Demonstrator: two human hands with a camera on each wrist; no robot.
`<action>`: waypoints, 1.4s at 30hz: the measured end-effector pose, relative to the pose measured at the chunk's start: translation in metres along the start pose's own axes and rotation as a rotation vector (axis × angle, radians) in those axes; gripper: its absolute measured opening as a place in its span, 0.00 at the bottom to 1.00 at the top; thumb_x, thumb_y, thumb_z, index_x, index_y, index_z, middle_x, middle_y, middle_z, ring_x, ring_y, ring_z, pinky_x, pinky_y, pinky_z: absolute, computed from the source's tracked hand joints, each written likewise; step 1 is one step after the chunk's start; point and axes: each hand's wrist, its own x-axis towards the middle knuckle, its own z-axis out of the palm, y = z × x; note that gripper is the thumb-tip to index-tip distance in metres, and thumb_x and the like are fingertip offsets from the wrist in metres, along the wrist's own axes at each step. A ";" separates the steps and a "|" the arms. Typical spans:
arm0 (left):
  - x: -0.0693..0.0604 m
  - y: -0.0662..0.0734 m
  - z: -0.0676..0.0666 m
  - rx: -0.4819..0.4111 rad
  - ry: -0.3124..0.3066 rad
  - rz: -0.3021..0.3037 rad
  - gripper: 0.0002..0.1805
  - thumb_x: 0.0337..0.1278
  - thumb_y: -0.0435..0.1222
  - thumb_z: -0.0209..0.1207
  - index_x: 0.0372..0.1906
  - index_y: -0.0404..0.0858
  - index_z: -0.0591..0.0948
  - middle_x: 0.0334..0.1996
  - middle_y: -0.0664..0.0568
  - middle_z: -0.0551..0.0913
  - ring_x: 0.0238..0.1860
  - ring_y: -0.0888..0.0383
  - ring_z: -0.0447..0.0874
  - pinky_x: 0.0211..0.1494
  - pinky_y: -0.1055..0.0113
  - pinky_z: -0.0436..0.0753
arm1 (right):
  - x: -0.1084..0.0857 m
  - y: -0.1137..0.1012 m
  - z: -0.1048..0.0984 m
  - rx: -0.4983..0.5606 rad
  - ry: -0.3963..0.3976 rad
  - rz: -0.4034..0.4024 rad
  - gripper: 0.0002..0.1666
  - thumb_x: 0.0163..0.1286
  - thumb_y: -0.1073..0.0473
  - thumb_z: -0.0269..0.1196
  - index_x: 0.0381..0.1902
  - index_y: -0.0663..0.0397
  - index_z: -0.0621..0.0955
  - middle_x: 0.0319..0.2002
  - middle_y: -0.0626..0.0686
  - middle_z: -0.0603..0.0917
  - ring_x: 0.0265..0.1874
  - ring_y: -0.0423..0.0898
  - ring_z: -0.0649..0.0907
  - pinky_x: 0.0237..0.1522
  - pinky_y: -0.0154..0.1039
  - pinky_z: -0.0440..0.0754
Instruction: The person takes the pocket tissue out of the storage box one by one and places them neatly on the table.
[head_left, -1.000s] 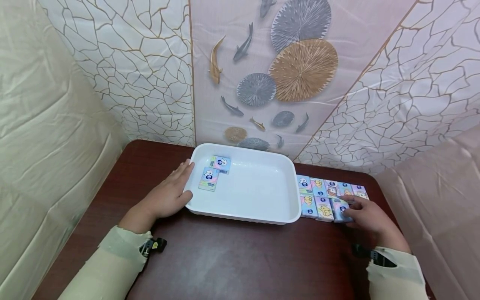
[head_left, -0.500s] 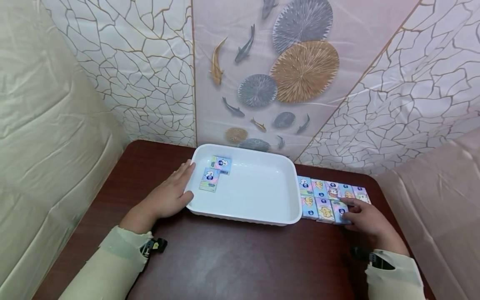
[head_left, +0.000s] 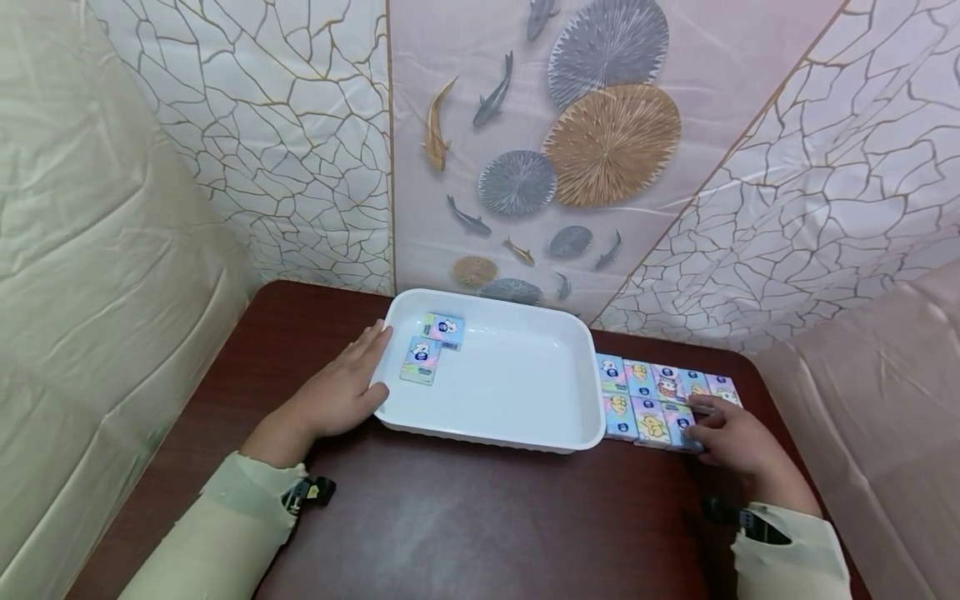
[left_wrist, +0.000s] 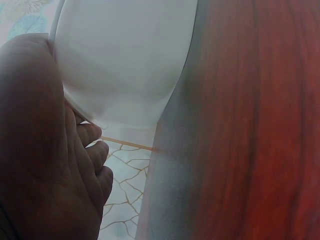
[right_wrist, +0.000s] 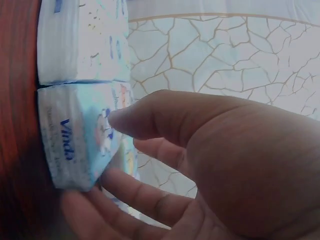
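Note:
My left hand [head_left: 341, 387] lies with straight fingers against the left end of a white plastic tray [head_left: 517, 440]; the left wrist view shows my palm and fingertips [left_wrist: 102, 150] beside the tray's outer wall. Inside the tray, at its left, lie a tissue pack [head_left: 420, 360] and a second tissue pack [head_left: 447, 329]. My right hand [head_left: 738, 437] holds the blue-and-pink tissue pack [head_left: 678, 423] at the front right of the group, thumb on its printed top and fingers at its end. "Vinda" shows on that pack's side in the right wrist view.
Several more tissue packs [head_left: 639, 379] lie side by side in two rows, right of the tray. Dark reddish wood forms the table [head_left: 480, 517]. Patterned cloth [head_left: 300, 167] hangs behind it, and plain cloth [head_left: 97, 250] stands at the left side.
The tissue pack under my right hand has turned slightly and now sits closer against its neighbour in the front row. The left hand keeps its place on the tray.

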 end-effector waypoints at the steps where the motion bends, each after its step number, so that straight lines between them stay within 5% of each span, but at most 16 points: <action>1: 0.000 0.000 0.000 0.001 0.001 0.003 0.47 0.80 0.44 0.49 0.95 0.41 0.44 0.95 0.43 0.41 0.95 0.39 0.41 0.94 0.35 0.53 | -0.001 -0.001 -0.001 -0.022 0.005 -0.005 0.42 0.84 0.57 0.64 0.86 0.67 0.64 0.63 0.79 0.79 0.48 0.55 0.87 0.46 0.46 0.95; 9: 0.000 0.001 -0.001 0.002 0.008 0.008 0.48 0.80 0.44 0.50 0.95 0.41 0.44 0.95 0.42 0.42 0.95 0.39 0.42 0.94 0.35 0.53 | -0.011 -0.025 -0.004 -0.250 0.142 -0.035 0.45 0.83 0.42 0.65 0.82 0.67 0.69 0.67 0.80 0.78 0.53 0.67 0.85 0.45 0.53 0.88; 13: 0.000 0.001 -0.001 -0.002 0.010 0.011 0.47 0.80 0.43 0.50 0.95 0.41 0.44 0.95 0.42 0.42 0.95 0.39 0.42 0.93 0.35 0.53 | -0.018 -0.046 0.000 -0.253 0.169 -0.069 0.45 0.83 0.39 0.65 0.82 0.65 0.70 0.72 0.80 0.75 0.62 0.73 0.82 0.50 0.61 0.89; 18: -0.001 0.000 0.000 -0.006 0.015 0.022 0.47 0.80 0.43 0.49 0.95 0.40 0.44 0.95 0.42 0.42 0.95 0.39 0.42 0.94 0.35 0.53 | -0.024 -0.078 0.014 -0.257 0.204 -0.169 0.41 0.82 0.40 0.67 0.79 0.61 0.76 0.70 0.76 0.80 0.62 0.72 0.84 0.47 0.57 0.91; 27: 0.000 -0.001 0.000 -0.004 0.003 0.018 0.48 0.81 0.43 0.49 0.95 0.41 0.42 0.95 0.43 0.41 0.95 0.40 0.41 0.94 0.36 0.52 | -0.015 -0.136 0.046 -0.236 0.133 -0.307 0.32 0.78 0.48 0.72 0.72 0.57 0.83 0.68 0.68 0.85 0.60 0.68 0.87 0.47 0.56 0.94; 42: 0.000 -0.001 0.000 0.006 0.002 0.016 0.48 0.81 0.44 0.49 0.95 0.42 0.42 0.95 0.44 0.41 0.95 0.40 0.41 0.94 0.37 0.52 | 0.009 -0.214 0.091 -0.333 0.014 -0.410 0.22 0.76 0.51 0.74 0.63 0.50 0.88 0.60 0.62 0.89 0.56 0.59 0.88 0.53 0.56 0.90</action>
